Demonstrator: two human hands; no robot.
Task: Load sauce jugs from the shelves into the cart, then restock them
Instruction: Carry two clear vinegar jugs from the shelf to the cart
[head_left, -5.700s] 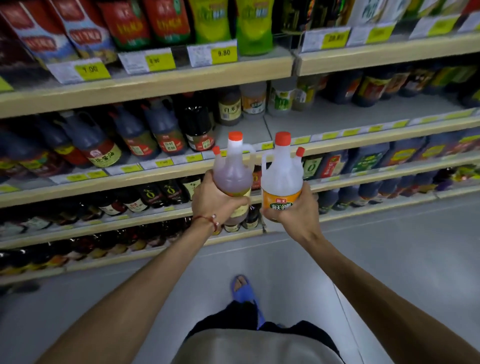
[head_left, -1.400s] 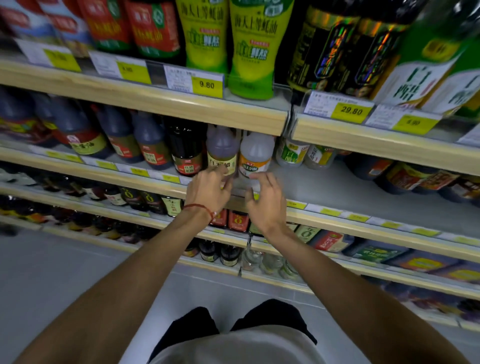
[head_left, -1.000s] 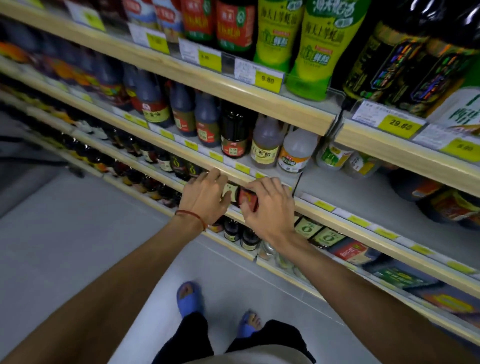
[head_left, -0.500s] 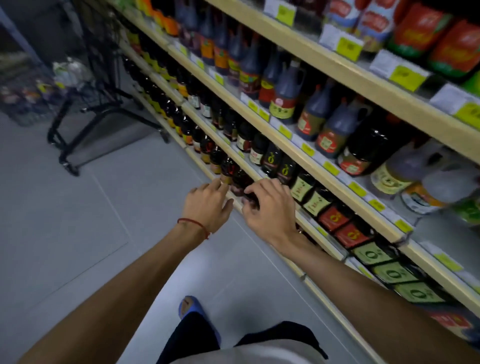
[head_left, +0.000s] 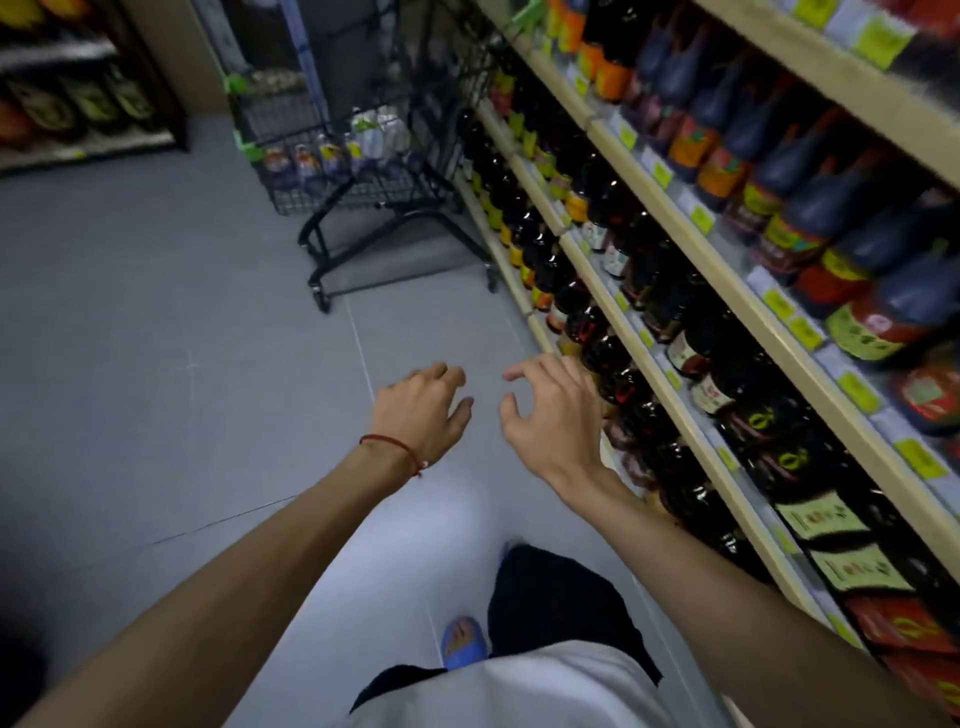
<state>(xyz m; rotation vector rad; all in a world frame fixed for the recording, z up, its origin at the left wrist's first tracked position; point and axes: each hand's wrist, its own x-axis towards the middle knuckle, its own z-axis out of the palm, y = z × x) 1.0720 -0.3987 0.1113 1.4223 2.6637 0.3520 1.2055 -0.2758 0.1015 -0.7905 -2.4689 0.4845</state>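
Observation:
Both hands hover over the grey floor with fingers spread and nothing in them. My left hand, with a red string at the wrist, is a hand's width from my right hand. A black wire cart stands ahead against the shelving, holding several sauce jugs with pale caps. The shelves run along my right, packed with dark sauce bottles and large dark jugs on the upper level.
Another shelf unit with packaged goods stands at the far left. Open grey floor lies between me and the cart. My foot in a blue sandal shows below.
I set the two pale jugs on the shelf and let go. My view has swung left along the aisle; both hands have drawn back from the shelf and the cart is now ahead.

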